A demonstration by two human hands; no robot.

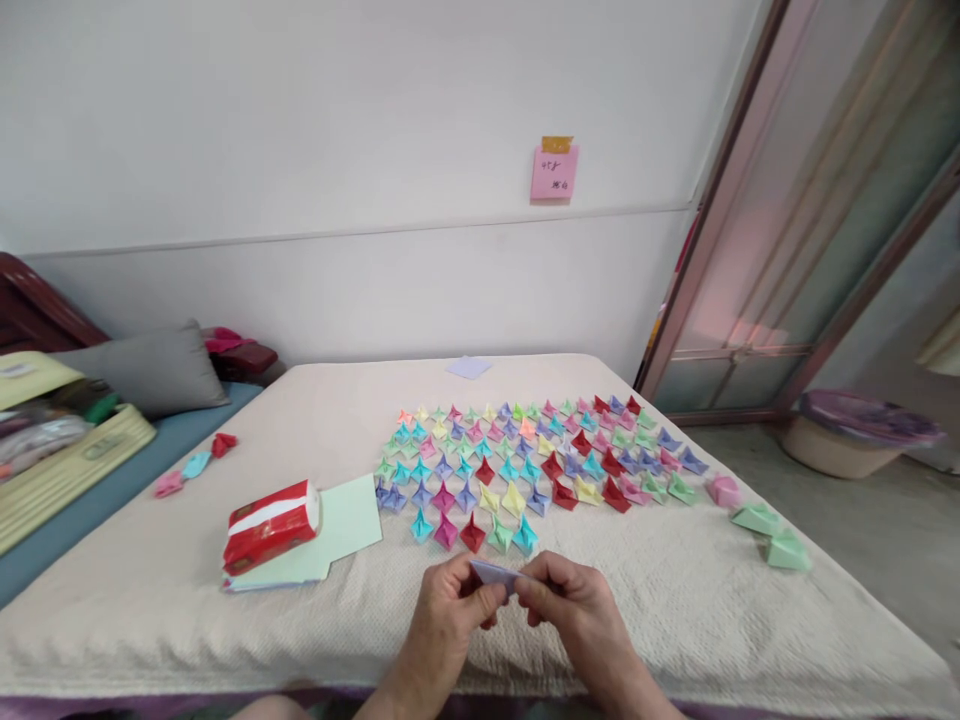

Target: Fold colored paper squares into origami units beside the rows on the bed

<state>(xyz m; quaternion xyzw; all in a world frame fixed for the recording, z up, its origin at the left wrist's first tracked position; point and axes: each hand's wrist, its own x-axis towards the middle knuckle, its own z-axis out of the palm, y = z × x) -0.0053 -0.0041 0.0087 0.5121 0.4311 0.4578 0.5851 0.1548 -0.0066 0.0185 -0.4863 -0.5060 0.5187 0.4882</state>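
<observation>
A small folded piece of lavender paper (493,573) is pinched between both hands, just above the near part of the cloth-covered table (360,640). My left hand (454,605) is closed on its left end, thumb on top. The right end sits between the thumb and fingers of my right hand (566,600). Right beyond my hands stand rows of folded paper boats (485,471) in red, pink, blue, green, yellow and purple. The nearest row, with a red boat (472,532) in it, lies close to my fingertips.
A red tissue pack (271,526) rests on pale green paper sheets (349,525) at left. Beyond are small folded papers (196,465). More folded papers (787,549) lie near the right edge. A lavender sheet (469,367) lies at the back, below a pink wall note (555,173).
</observation>
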